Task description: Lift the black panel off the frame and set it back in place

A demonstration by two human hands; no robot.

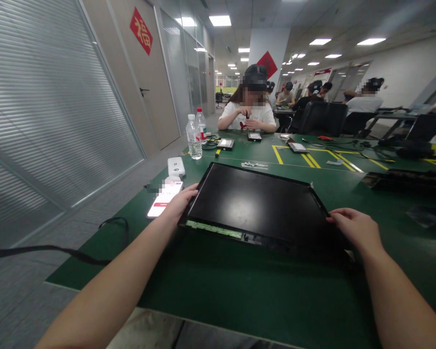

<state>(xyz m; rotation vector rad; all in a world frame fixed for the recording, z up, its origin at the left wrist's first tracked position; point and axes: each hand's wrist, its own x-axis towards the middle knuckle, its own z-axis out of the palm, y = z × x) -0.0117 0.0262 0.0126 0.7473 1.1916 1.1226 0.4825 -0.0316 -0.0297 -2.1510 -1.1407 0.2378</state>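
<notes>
A black LCD screen panel (254,203) is held tilted over the green table, its dark glossy face toward me. Along its near edge runs a strip of green circuit board (214,229). My left hand (183,201) grips the panel's left side, with some fingers hidden behind the frame. On the right side, my right hand (358,230) pinches the frame's edge between thumb and fingers. Just left of my left hand lies a phone (163,199) with a lit screen, and a white power bank (176,167) rests behind it.
Two plastic bottles, one a clear water bottle (194,138), stand at the back left. Several hard drives, including one (225,144), lie farther back before a seated co-worker (252,104). Dark parts (407,182) and cables lie at right. A black strap (58,252) hangs at left.
</notes>
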